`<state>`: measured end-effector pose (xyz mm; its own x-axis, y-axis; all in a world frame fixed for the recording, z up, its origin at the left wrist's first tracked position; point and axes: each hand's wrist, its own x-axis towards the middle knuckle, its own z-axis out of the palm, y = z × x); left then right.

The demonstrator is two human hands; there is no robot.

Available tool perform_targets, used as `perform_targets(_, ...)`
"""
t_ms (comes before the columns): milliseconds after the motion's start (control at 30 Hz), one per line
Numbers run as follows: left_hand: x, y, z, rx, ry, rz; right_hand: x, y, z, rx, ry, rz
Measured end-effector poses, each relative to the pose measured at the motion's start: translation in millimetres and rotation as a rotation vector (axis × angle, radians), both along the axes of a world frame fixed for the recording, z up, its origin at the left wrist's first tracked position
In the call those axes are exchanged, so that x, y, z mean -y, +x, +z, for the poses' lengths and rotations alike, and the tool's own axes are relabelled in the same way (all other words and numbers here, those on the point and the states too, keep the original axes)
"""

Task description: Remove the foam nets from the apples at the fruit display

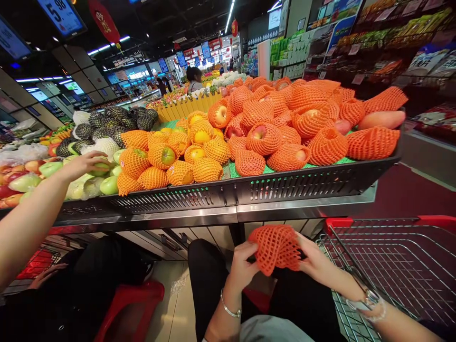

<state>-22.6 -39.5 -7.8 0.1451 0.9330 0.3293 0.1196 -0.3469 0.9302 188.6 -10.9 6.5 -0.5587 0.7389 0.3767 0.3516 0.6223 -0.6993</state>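
My left hand [244, 266] and my right hand [313, 262] are both closed on an orange foam net sleeve [276, 248], held over my lap below the display's front edge. Whether a fruit is inside the sleeve is unclear. My left wrist wears a thin bracelet and my right wrist a watch. Straight ahead, a black display tray [285, 183] carries netted oranges [178, 156] on the left and netted apples [285, 128] on the right.
A co-worker's arm reaches in from the left, its hand [85, 164] resting on green fruit [109, 185]. A wire shopping cart with red rim [392, 266] stands at my right. A red stool [131, 304] is low on the left. Shelves line the right aisle.
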Motion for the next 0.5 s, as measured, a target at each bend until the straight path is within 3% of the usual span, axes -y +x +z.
perform_targets(100, -12.1, -4.6, 13.2, -0.072, 0.182, -0.085, -8.1, -0.2, 22.2, 0.075, -0.02, 0.074)
perform_targets(233, -32.5, -15.0, 27.6, -0.168, 0.142, -0.178, -27.1, -6.8, 48.8, -0.012, -0.123, 0.177)
perform_targets(400, -35.9, -14.2, 19.6, -0.132, 0.393, 0.148, -35.2, -24.4, 48.7, -0.18, -0.274, 0.246)
perform_targets(433, -32.8, -10.7, 14.7, -0.079, 0.374, 0.189, -34.1, -27.5, 45.5, -0.214, -0.292, 0.26)
perform_targets(500, -25.9, -1.4, 4.6, 0.086, 0.163, 0.243, -31.1, -32.1, 38.3, -0.294, -0.352, 0.254)
